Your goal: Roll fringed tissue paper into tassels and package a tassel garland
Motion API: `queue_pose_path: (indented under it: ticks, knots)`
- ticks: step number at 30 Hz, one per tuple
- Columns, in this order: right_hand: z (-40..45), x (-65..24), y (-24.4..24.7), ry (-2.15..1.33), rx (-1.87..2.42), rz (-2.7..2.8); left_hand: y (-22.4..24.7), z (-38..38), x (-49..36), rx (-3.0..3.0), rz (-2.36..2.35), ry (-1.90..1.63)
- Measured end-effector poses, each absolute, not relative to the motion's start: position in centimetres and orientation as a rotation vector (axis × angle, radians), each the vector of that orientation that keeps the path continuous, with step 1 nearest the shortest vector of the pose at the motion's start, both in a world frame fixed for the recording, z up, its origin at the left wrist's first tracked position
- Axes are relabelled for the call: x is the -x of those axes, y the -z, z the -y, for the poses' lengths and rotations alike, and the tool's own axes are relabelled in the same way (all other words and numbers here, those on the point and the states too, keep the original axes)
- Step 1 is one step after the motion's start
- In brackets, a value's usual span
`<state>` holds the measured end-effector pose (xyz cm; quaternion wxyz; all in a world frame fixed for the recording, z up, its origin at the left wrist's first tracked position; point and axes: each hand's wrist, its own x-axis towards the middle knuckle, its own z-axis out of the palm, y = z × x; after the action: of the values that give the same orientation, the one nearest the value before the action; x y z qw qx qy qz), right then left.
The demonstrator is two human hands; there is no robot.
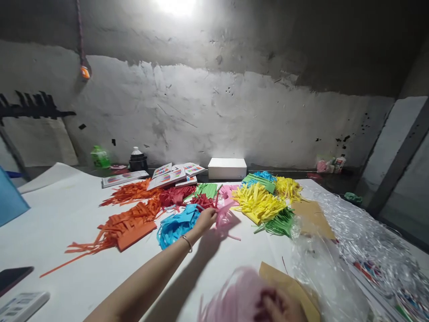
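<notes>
My left hand (207,218), with a bangle on the wrist, reaches out over the table and pinches some pink paper strips (225,218). Right beside it lies a bundle of blue fringed paper (177,223); dark red fringe (203,201) is just beyond. Close to me at the bottom, my right hand (283,306) is closed on a bundle of pink fringed paper (234,297), both smeared by motion. Yellow fringe (259,201) and green fringe (279,222) lie to the right of my left hand, orange fringe (124,226) to its left.
Flat printed boxes (167,178) and a white box (227,168) stand along the back. Brown card (288,284), a clear plastic bag (325,273) and silvery shredded film (365,237) cover the right side. A phone (13,277) and a calculator-like device (23,306) lie front left.
</notes>
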<state>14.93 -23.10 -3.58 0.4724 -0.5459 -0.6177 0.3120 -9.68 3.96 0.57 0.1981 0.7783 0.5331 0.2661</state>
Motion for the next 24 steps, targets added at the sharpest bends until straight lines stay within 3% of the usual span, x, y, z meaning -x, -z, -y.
queue_pose_path:
  ticks: [4,12,18,24]
  knots:
    - [15.9,-16.6,0.2,-0.915,1.349,1.239,-3.9,-4.6,11.4,-1.996,-1.426,-0.905]
    - [1.9,-16.5,-1.0,-0.658,1.54,1.365,-7.9,2.1,14.0,-1.817,-1.141,-1.075]
    - [5.8,-10.5,-2.6,-0.375,1.249,1.644,-8.0,6.9,14.4,-1.752,-1.083,-1.117]
    - [13.1,-3.7,-4.7,-0.35,0.986,1.795,-7.0,9.9,13.0,-1.754,-1.052,-1.146]
